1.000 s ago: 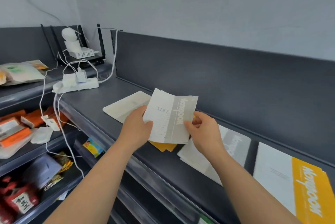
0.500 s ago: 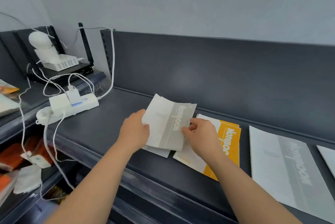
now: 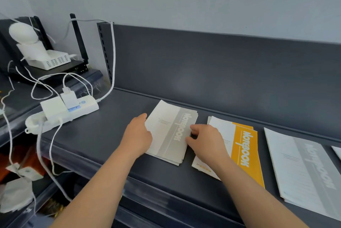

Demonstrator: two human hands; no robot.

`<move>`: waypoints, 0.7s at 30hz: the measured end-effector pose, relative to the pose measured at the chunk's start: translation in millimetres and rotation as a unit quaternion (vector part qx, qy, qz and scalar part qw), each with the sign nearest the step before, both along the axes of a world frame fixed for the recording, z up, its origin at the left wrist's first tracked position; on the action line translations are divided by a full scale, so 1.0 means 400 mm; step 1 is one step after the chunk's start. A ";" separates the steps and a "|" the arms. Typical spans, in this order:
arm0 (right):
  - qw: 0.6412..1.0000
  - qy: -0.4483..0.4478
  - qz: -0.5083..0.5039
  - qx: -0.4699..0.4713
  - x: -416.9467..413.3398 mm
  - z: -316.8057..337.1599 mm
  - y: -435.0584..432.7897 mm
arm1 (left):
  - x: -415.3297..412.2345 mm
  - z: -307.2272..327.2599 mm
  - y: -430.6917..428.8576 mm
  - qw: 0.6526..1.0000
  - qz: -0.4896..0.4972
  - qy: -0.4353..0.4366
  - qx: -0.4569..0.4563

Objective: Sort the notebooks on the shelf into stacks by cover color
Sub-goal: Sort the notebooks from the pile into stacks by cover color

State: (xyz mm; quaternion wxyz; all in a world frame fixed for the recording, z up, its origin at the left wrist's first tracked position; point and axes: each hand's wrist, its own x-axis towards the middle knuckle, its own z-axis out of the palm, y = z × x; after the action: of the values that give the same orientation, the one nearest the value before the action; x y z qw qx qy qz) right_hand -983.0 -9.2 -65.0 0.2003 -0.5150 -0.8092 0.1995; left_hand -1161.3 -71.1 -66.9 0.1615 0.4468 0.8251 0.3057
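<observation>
The grey notebooks (image 3: 171, 131) lie flat as a thin stack of matte paper covers on the dark shelf (image 3: 107, 135), with white "Notebook" lettering along a grey band; the small print is unreadable; the left hand (image 3: 137, 135) touches the left edge, its grip hidden; the right hand (image 3: 206, 141) pinches the right edge; just beside lie the yellow-banded notebooks (image 3: 243, 155), with the same lettering.

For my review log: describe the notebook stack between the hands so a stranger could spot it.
On the dark shelf, right of the white power strip, lies the leftmost stack, between left hand and right hand. Its stripe is grey, unlike the orange stack beside it, and it looks smaller than the grey notebook farther right.
</observation>
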 end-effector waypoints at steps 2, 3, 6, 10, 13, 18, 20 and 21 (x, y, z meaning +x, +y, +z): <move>1.000 0.021 0.002 -0.004 -0.014 -0.005 0.001 | -0.016 -0.001 -0.003 1.000 0.006 -0.004 0.003; 1.000 0.030 0.003 -0.006 -0.021 -0.007 0.003 | -0.022 0.000 -0.005 1.000 0.009 -0.005 0.006; 0.999 0.042 0.006 -0.011 -0.039 -0.003 0.005 | -0.037 0.004 -0.008 1.000 0.017 -0.004 0.009; 0.999 0.029 0.012 -0.008 -0.051 0.000 0.005 | -0.045 0.012 -0.009 1.000 0.016 0.008 0.005; 1.000 0.018 0.023 0.003 -0.038 0.017 -0.005 | -0.027 0.027 -0.014 1.000 0.005 0.030 0.007; 0.998 -0.022 -0.023 0.046 0.079 0.051 -0.022 | 0.072 0.061 -0.004 0.992 -0.044 0.074 0.092; 0.997 -0.033 -0.055 0.033 0.143 0.049 -0.028 | 0.132 0.066 0.001 0.990 -0.083 0.051 0.107; 0.997 -0.036 -0.070 0.016 0.171 0.047 -0.033 | 0.163 0.062 0.004 0.988 -0.104 0.034 0.105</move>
State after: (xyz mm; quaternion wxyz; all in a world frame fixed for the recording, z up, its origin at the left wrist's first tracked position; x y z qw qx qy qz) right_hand -914.4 -22.5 -46.1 0.1928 -0.5741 -0.7808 0.1538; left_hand -1096.1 -69.6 -42.3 0.1166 0.5551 0.7421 0.3573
